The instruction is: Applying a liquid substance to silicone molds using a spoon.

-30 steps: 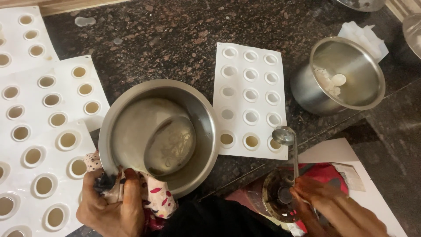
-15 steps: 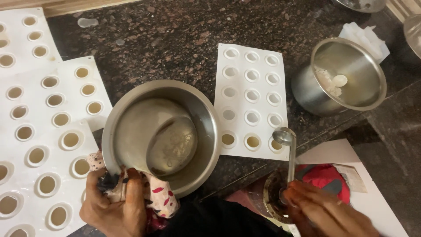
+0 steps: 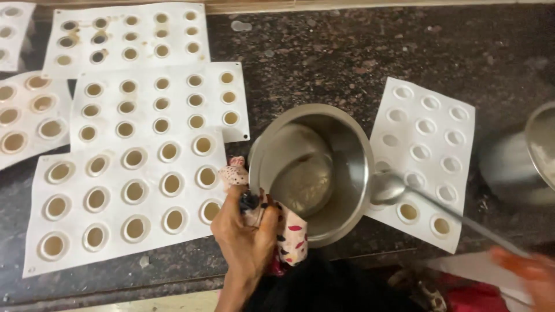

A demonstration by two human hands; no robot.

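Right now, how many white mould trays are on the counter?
6. Top-left corner tray, cut off; top tray; left-edge tray; middle tray; nearest tray; right tray, beyond the steel pot. More may lie outside the frame.

No packages, labels, signs or screens appear anywhere in this view.
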